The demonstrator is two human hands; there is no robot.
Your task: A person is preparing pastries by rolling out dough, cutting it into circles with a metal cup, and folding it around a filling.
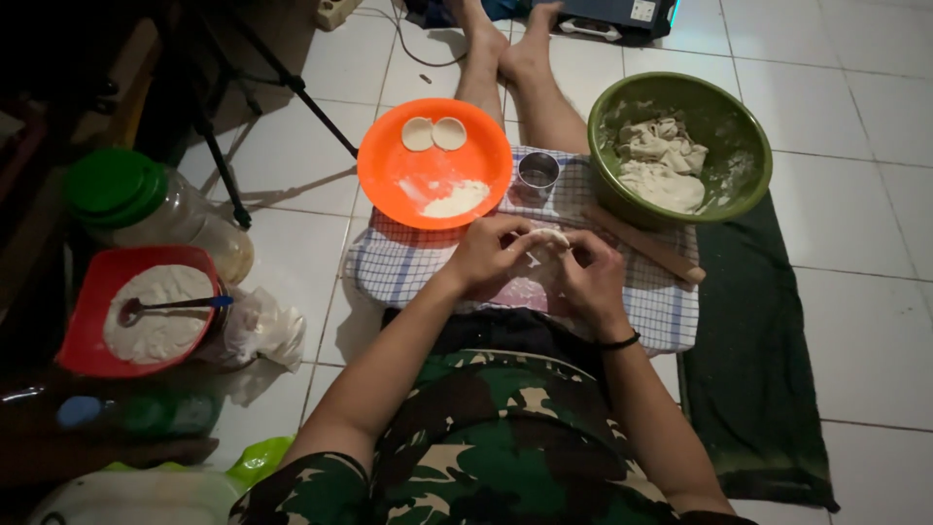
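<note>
Both my hands meet over a checked cloth [408, 267] laid across my legs. My left hand [486, 255] and my right hand [591, 277] pinch a small pale piece of dough [546, 238] between their fingers. Just beyond them lies an orange plate [389, 165] with two round dough pieces [433, 133] and a little heap of flour [457, 199]. A small metal cup [537, 173] stands on the cloth between the plate and a green bowl [748, 146] that holds a lump of dough [661, 165].
A wooden rolling pin [649, 246] lies on the cloth by the green bowl. At the left stand a red container of white filling with a spoon [155, 311], a green-lidded jar [146, 204] and a tripod [243, 107]. A dark mat [758, 369] covers the tiles at right.
</note>
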